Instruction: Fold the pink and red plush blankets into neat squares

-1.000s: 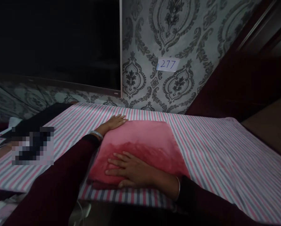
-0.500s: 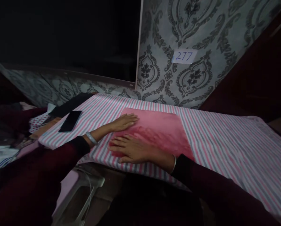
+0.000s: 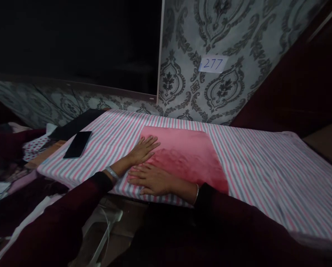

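A folded pink cloth [image 3: 188, 155] lies flat on a board covered in pink, grey and white stripes [image 3: 255, 167]. My left hand [image 3: 142, 150] rests flat on the cloth's left edge, fingers spread, a silver bangle on the wrist. Just below it, my right hand [image 3: 150, 178] lies palm down across the cloth's near left corner, fingers stretched out to the left. Both hands hold nothing. Dark maroon sleeves cover both arms.
A black phone [image 3: 77, 144] lies on the striped cover at the left end. Piled clothes [image 3: 18, 155] sit further left. Patterned grey wallpaper with a paper label "277" [image 3: 212, 63] stands behind, beside a dark screen [image 3: 71, 40]. A white stand [image 3: 104, 222] shows under the board.
Both hands have slid toward the cloth's left side and now lie close together. The view has shifted left, bringing the phone and clothes pile into sight.
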Motion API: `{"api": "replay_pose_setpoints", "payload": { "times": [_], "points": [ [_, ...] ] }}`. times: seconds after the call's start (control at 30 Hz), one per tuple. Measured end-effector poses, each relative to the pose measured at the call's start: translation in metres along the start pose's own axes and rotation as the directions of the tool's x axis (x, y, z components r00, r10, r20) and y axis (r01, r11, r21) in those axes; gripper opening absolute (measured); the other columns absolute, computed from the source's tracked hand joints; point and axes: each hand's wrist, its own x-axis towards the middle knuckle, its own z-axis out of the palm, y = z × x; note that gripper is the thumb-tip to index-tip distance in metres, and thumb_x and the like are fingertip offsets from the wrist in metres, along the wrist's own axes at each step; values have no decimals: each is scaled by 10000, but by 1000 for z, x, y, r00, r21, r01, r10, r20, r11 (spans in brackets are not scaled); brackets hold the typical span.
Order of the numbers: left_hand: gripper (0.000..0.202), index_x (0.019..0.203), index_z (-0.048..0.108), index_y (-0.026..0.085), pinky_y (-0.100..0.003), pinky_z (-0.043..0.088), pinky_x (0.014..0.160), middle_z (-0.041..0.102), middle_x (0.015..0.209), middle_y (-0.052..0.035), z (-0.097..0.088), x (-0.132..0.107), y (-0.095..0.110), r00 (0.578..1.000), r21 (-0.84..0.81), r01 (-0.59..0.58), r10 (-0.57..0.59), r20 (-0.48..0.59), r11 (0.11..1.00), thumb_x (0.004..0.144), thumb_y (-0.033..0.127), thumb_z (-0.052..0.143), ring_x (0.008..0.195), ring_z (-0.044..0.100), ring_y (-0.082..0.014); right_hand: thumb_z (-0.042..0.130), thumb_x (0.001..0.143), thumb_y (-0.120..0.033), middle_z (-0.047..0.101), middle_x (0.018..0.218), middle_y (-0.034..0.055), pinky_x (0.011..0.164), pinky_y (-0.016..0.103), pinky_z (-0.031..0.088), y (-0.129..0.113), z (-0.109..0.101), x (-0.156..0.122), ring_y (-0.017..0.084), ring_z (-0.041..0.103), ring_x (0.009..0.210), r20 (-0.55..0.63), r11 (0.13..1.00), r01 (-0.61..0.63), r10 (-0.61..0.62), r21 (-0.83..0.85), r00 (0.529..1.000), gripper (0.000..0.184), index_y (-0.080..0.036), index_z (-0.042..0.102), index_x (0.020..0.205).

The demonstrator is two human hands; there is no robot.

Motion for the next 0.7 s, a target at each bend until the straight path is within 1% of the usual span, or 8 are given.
{"api": "replay_pose_setpoints", "payload": {
  "times": [0.2, 0.27, 0.33, 0.4, 0.47, 0.57, 0.63, 0.7],
  "points": [
    [613, 1588, 352, 248, -553, 114, 1261, 235, 1693, -84, -19, 6, 3, 995, -7, 37, -36, 89, 999, 1043, 510, 249, 1577, 143, -290, 478, 1029, -559, 265, 1684, 74, 1267, 488, 154, -13, -24, -12, 222, 132, 1571, -54, 994, -109, 108, -11, 993, 683, -216, 309, 1595],
    [605, 1578, 369, 246, -550, 143, 1259, 280, 1678, -83, -27, 4, 8, 994, -42, 83, -79, 79, 996, 1045, 500, 239, 1570, 182, -272, 469, 1029, -561, 268, 1683, 80, 1266, 513, 151, -13, -35, -40, 230, 121, 1573, -112, 974, -225, 223, -3, 968, 677, -223, 314, 1595],
    [609, 1563, 394, 241, -548, 167, 1257, 320, 1663, -80, -33, -5, 16, 990, -91, 144, -143, 13, 985, 1045, 506, 215, 1562, 219, -259, 441, 1040, -538, 301, 1669, 86, 1261, 543, 154, -10, -40, -83, 253, 168, 1564, -199, 921, -389, 384, 14, 902, 622, -230, 368, 1576],
    [640, 1540, 429, 220, -531, 202, 1256, 341, 1654, -88, -32, -20, 25, 974, -149, 199, -213, -81, 969, 1029, 556, 239, 1552, 250, -260, 383, 1051, -511, 362, 1639, 101, 1246, 567, 198, -4, -36, -134, 278, 239, 1543, -342, 821, -566, 553, 70, 760, 576, -225, 423, 1549],
    [701, 1509, 467, 181, -498, 274, 1240, 386, 1629, -112, -27, -39, 34, 936, -222, 271, -310, -165, 937, 986, 625, 322, 1522, 322, -278, 358, 1036, -533, 450, 1574, 160, 1210, 576, 283, 0, -26, -185, 316, 360, 1486, -487, 672, -716, 697, 189, 526, 609, -173, 480, 1511],
    [767, 1467, 513, 144, -467, 447, 1134, 558, 1491, -141, -17, -66, 48, 813, -379, 447, -545, -207, 810, 915, 669, 426, 1366, 528, -309, 395, 986, -594, 619, 1395, 184, 1067, 573, 457, 0, -8, -235, 346, 601, 1248, -494, 462, -788, 837, 407, 236, 667, -162, 513, 1480],
    [775, 1459, 527, 147, -463, 522, 1040, 653, 1362, -135, -13, -79, 58, 726, -469, 529, -664, -181, 707, 889, 667, 461, 1240, 618, -318, 437, 949, -620, 708, 1223, 166, 945, 529, 532, -2, -2, -248, 333, 681, 1054, -418, 354, -783, 899, 511, 134, 699, -154, 535, 1461],
    [784, 1473, 515, 151, -470, 530, 1021, 672, 1318, -133, -11, -85, 67, 679, -520, 559, -717, -160, 646, 875, 658, 488, 1214, 632, -326, 497, 907, -623, 742, 1066, 127, 868, 473, 555, -2, -1, -247, 303, 690, 937, -371, 306, -758, 924, 576, 91, 710, -153, 561, 1435]
  ]
}}
